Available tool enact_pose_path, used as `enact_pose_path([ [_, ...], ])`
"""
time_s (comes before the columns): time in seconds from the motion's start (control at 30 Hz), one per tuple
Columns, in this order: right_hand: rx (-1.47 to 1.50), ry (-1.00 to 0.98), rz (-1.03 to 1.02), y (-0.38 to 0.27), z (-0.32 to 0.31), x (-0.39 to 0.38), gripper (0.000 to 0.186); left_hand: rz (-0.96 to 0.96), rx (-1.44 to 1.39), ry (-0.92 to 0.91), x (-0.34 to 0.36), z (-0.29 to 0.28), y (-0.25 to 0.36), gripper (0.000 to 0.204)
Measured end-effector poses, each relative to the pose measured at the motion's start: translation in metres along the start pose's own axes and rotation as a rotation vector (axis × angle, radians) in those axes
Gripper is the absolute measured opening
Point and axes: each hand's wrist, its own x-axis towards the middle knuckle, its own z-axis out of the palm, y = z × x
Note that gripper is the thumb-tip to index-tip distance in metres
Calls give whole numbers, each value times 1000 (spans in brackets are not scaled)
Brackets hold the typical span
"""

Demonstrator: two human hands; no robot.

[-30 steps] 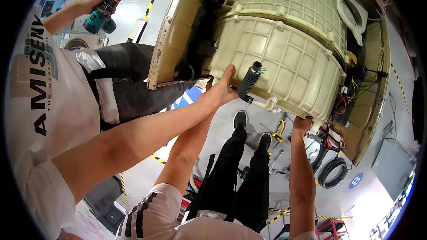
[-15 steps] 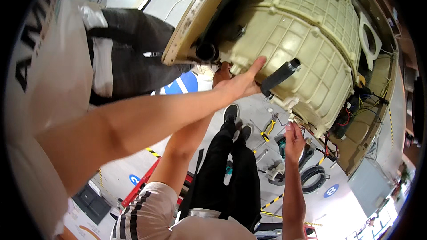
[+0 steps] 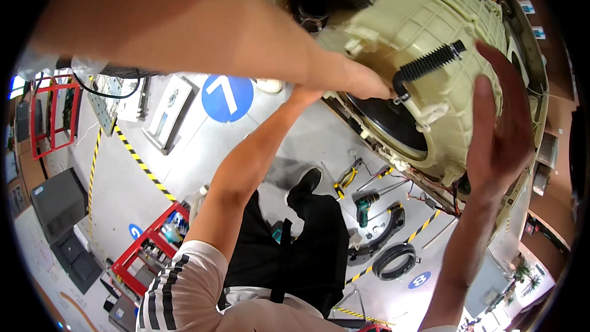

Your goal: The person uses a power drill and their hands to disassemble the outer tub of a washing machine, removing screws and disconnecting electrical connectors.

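A cream ribbed plastic tub (image 3: 402, 21) sits inside a metal cabinet (image 3: 533, 95). A black corrugated hose (image 3: 430, 64) bends out from its side, above a round opening with a dark drum (image 3: 393, 126). My left hand (image 3: 309, 94) reaches to the cabinet's near edge; its fingers are hidden behind a co-worker's arm. Along the tub's right side rises my right hand (image 3: 504, 126), open, thumb and fingers apart and holding nothing; whether it touches the tub I cannot tell. The co-worker's hand (image 3: 362, 80) is at the opening, fingertips by the hose's lower end.
Below the cabinet lie yellow-handled pliers (image 3: 348, 178), a green power drill (image 3: 365, 208) and a black rubber ring (image 3: 394, 260). Loose wires (image 3: 421, 198) hang at the cabinet's lower edge. A red frame cart (image 3: 147, 246) stands to the left. The co-worker's forearm (image 3: 203, 24) crosses above mine.
My right hand has let go of the small white part at the tub's lower rim and moved up to its right side. The co-worker's hand has shifted to the opening. The view has moved.
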Motion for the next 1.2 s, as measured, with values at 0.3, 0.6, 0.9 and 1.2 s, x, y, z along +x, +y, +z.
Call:
enact_pose_path([
  [0.3, -404, -490, -75, 35, 88, 41, 26, 295, 552, 143, 34, -15, -74, 77],
  [0.6, -699, -355, -306, 100, 146, 93, 44, 210, 188, -29, 140, -45, -81, 85],
  [0.9, -860, -331, -274, 79, 145, 61, 31, 230, 254, 112, 128, -44, -89, 81],
  [1.2, -908, -359, -182, 69, 151, 47, 26, 309, 405, 250, 116, -34, -96, 80],
])
